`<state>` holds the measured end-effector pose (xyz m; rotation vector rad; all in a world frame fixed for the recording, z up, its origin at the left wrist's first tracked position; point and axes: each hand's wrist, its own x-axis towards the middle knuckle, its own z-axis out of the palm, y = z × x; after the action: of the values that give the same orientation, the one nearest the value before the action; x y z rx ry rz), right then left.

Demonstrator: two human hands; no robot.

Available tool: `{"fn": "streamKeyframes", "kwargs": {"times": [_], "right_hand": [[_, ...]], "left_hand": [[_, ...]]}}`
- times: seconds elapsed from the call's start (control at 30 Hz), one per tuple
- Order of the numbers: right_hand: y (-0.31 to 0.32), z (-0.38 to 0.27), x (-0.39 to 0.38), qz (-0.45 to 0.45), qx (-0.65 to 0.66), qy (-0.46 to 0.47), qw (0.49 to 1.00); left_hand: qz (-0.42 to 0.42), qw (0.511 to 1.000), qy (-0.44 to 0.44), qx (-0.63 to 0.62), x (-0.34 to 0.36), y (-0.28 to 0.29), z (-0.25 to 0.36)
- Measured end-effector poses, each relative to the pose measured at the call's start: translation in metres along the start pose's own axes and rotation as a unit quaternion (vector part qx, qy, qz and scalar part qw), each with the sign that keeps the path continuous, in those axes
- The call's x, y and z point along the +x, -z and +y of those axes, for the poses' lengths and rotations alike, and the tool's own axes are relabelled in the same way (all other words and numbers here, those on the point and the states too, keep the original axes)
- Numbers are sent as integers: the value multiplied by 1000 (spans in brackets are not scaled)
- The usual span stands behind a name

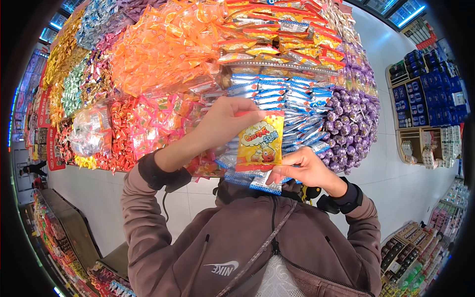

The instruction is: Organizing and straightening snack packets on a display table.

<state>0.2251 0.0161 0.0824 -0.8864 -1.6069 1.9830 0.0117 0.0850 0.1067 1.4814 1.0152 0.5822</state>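
Observation:
A yellow candy packet (260,141) with red edges and a cartoon figure hangs upright between my hands, its printed front showing. Fingers and thumb of my left hand (228,118) pinch its top edge near the upper right corner. With my right hand (304,171) I pinch its lower edge at the right. Behind the packet lie rows of blue and white striped candy packets (297,101), and a few of them show below it at the display's near edge. Purple wrapped lollipops (350,119) are heaped to the right of my hands.
Orange wrapped candies (163,47) fill the display's far middle, beside rows of yellow and red packets (257,32). Pink wrapped candies (161,119) and a clear plastic bag (91,128) lie to the left. A shelf of blue goods (435,94) stands across the aisle floor (391,171).

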Motion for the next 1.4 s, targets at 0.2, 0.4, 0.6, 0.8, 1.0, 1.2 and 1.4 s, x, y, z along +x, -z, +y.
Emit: {"fn": "streamKeyframes", "kwargs": {"times": [0.2, 0.4, 0.6, 0.8, 1.0, 1.2, 1.4], "right_hand": [[0, 0, 0, 1, -2, -5, 1000], [-1, 2, -1, 0, 8, 3, 1000], [-1, 3, 0, -1, 1, 0, 1000], [2, 3, 1, 1, -7, -11, 1000], [35, -22, -1, 43, -84, 12, 996], [44, -74, 6, 111, -297, 91, 944], [49, -71, 8, 143, -337, 99, 925]], "left_hand": [[-1, 1000, 7, -2, 0, 0, -1], [-5, 1000, 0, -2, -1, -1, -2], [-9, 1000, 2, -7, 0, 0, -2], [-2, 1000, 3, 4, 1, 1, -3], [23, 992, -70, 100, -6, 1, 14], [97, 838, -427, 325, 16, -20, 38], [112, 803, -476, 340, 33, -34, 39]]}}
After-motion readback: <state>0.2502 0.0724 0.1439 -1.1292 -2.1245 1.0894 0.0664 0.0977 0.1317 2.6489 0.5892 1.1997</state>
